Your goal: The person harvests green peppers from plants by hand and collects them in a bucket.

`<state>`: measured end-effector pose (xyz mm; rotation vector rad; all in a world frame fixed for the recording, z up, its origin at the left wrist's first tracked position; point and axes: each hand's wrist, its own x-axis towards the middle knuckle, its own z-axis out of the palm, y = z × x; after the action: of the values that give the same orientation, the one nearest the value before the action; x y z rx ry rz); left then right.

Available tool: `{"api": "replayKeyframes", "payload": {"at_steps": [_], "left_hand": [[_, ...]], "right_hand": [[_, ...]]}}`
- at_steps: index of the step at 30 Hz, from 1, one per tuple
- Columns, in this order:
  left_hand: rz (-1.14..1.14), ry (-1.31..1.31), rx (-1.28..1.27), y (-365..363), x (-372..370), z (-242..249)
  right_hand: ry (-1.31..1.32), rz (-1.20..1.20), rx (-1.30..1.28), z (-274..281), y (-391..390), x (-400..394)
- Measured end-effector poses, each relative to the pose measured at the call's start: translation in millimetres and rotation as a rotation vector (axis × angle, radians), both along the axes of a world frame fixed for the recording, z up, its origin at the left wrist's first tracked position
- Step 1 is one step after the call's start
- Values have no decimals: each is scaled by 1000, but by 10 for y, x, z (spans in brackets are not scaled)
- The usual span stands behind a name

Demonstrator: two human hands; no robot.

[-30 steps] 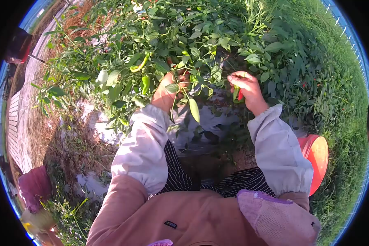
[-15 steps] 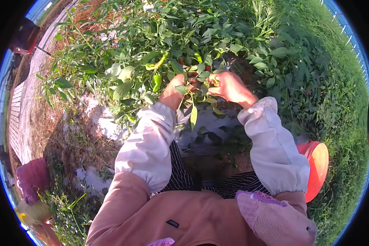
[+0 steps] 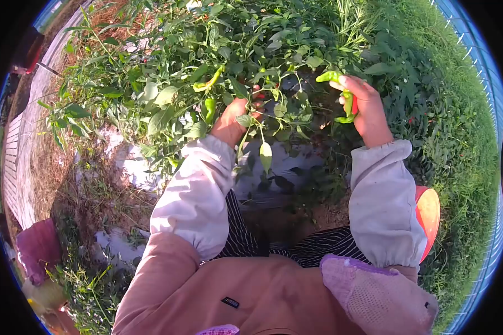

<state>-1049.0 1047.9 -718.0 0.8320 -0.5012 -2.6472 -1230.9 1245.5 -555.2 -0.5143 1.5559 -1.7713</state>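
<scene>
Peppers show in the right hand, held up clear of the foliage: one green pepper points out beyond the thumb side, another green pepper hangs down through the fingers, and a red pepper lies against the palm. From where I'm standing, that right grip looks closed round the small bunch. The left hand is in among the leaves of the pepper plant, fingers curled by the stems; whether its grip pinches a stem or a fruit, I can't tell, because leaves cover part of it.

It looks to me like the picking stage, with one hand at the plant and the other carrying fruit. Any move from this position calls for the right grip to keep those loose peppers together, and for the left fingers to come off the stems gently, so nothing snaps or snags.

Near the left hand, a curved yellow-green pepper and a plump green pepper hang on the plant. Down beside the right sleeve is a red bucket, its inside not visible to me.

As for writing, a small dark label on the brown top bears pale marks too small to read, and I can make out no brand.
</scene>
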Motion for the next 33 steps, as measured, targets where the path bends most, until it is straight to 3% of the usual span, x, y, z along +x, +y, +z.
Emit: {"api": "replayKeyframes", "payload": {"at_steps": [2,4,5,7,10,12,14,16,18,20,22,23,24,28,29,31,33], "left_hand": [[16,-65,-19,-73,8,-18],[-276,270,17,-176,108,-23],[-80,59,-42,-18,117,259],[-89,88,37,-56,145,263],[-145,165,71,-20,211,400],[-109,147,149,9,237,476],[-237,135,27,-109,230,413],[-178,52,-55,-147,156,235],[-144,53,-25,-130,188,303],[-123,49,4,-127,215,316],[-215,203,139,-186,214,285],[-232,202,123,-207,215,265],[-233,204,119,-171,228,348],[-83,52,25,-87,221,498],[-52,41,33,-70,216,503],[4,70,13,-67,210,504],[-35,38,-56,-76,212,465]], "right_hand": [[79,-77,74,255,225,-43],[288,-135,237,599,655,-82],[441,-212,359,786,933,-75],[748,-278,586,1071,1585,-145],[975,-341,1048,1198,2904,-585],[1086,-303,1486,1227,3537,-690],[1233,-213,1556,904,4316,-876],[1393,-111,1603,795,4310,-894],[1593,-28,1185,817,3281,-502],[843,100,954,836,2149,-49],[631,678,588,577,1396,269],[286,841,628,388,1088,388],[208,901,636,7,863,418],[99,507,539,-1247,97,403],[107,513,533,-1373,-32,375],[-252,272,-47,-1427,-247,396],[-264,249,-79,-1363,-257,437]]}}
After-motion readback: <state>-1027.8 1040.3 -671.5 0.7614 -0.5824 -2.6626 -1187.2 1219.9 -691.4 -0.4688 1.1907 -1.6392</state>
